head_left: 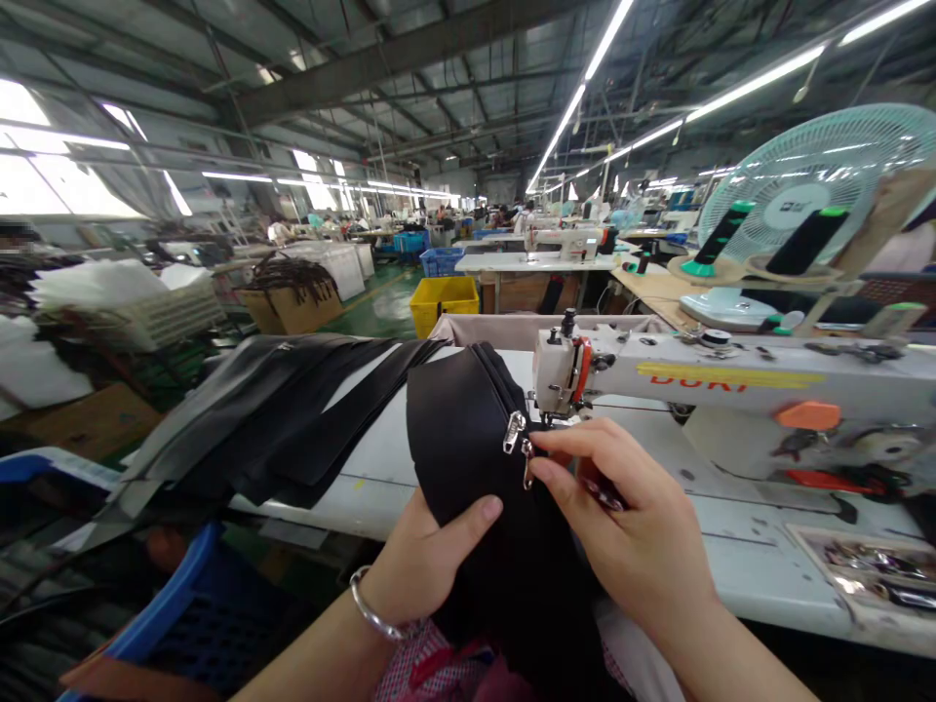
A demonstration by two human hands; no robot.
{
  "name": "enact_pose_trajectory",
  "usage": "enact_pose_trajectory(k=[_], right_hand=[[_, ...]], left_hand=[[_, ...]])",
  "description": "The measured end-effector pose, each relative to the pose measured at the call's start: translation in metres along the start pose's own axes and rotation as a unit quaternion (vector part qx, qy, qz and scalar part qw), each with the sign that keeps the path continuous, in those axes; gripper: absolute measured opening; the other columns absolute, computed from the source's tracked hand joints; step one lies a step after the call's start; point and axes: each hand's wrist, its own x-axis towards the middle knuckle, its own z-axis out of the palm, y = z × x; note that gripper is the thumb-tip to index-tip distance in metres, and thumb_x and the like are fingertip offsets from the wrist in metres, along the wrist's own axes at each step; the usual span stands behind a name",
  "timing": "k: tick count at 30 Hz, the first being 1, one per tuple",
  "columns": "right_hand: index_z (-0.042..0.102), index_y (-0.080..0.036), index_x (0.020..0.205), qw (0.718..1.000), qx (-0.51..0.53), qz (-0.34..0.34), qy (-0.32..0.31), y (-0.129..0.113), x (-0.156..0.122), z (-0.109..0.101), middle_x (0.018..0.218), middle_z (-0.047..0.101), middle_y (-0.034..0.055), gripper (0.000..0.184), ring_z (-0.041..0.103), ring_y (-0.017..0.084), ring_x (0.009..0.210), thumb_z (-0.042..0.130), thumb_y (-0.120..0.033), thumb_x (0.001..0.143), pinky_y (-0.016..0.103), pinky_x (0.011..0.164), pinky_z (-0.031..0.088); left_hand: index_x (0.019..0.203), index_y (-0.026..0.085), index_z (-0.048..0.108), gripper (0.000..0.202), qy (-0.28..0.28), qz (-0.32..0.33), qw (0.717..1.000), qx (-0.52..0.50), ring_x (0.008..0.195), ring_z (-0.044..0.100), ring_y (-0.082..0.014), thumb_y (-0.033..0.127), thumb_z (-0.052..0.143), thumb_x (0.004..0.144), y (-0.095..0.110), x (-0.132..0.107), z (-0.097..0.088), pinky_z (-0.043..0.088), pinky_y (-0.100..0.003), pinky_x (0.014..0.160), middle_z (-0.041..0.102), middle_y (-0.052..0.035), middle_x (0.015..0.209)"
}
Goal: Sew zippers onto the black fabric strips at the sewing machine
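A strip of black leather-like material (457, 409) is bent over in front of me, with a black zipper along its right edge. My left hand (431, 551) grips the strip from below, thumb lying on top. Two silver zipper sliders sit at that edge; the upper slider (514, 432) hangs free of my fingers. At the lower zipper slider (527, 463), my right hand (629, 517) pinches with thumb and forefinger. Shiny metal pieces (604, 492) show within the curled fingers of that hand, too hidden to name.
Right of the strip stands a sewing machine (731, 380) on a white table (753, 575). More black strips (241, 419) hang over the table at left. A tray of metal parts (870, 575) is at lower right, a blue basket (182, 604) at lower left. Behind are thread cones (723, 234) and a fan (811, 185).
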Motion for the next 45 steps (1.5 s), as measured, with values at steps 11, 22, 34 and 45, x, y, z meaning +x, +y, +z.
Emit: enact_pose_trajectory(k=[11,22,34,45], right_hand=[[0.062,-0.026,0.096,0.999,0.02,0.041,0.003,0.007,0.008,-0.015,0.088,0.057,-0.0015,0.007,0.05,0.013,0.073,0.058,-0.029,0.09,0.027,0.064,0.037],[0.057,-0.023,0.091,0.99,0.072,0.122,0.011,0.008,-0.003,-0.017,0.074,0.05,-0.0027,0.013,0.043,0.012,0.062,0.054,-0.036,0.092,0.027,0.055,0.032],[0.051,-0.022,0.085,0.962,0.187,0.158,0.117,0.014,-0.012,-0.004,0.063,0.036,-0.0045,0.015,0.032,0.011,0.051,0.05,-0.034,0.094,0.026,0.046,0.025],[0.06,-0.023,0.097,0.994,0.072,0.022,-0.077,0.022,-0.035,-0.014,0.085,0.053,0.0016,0.012,0.048,0.013,0.065,0.061,-0.019,0.086,0.027,0.055,0.038]], left_hand=[[0.135,0.022,0.047,0.05,-0.026,-0.01,0.996,0.089,0.122,0.051,-0.0214,0.033,0.062,0.088,0.0,-0.007,-0.001,0.04,-0.033,0.108,0.052,-0.0052,0.135],[0.131,0.025,0.051,0.042,-0.033,-0.017,0.994,0.101,0.123,0.051,-0.0216,0.031,0.06,0.09,-0.005,-0.012,-0.005,0.037,-0.035,0.11,0.055,-0.0025,0.133],[0.129,0.026,0.055,0.039,-0.094,-0.011,0.991,0.09,0.12,0.053,-0.0203,0.029,0.058,0.091,0.009,-0.01,0.006,0.04,-0.03,0.105,0.057,-0.0006,0.131],[0.124,0.024,0.058,0.035,-0.053,-0.038,0.998,0.021,0.114,0.057,-0.0247,0.028,0.061,0.089,-0.004,-0.008,0.002,0.044,-0.038,0.103,0.059,-0.0041,0.126]])
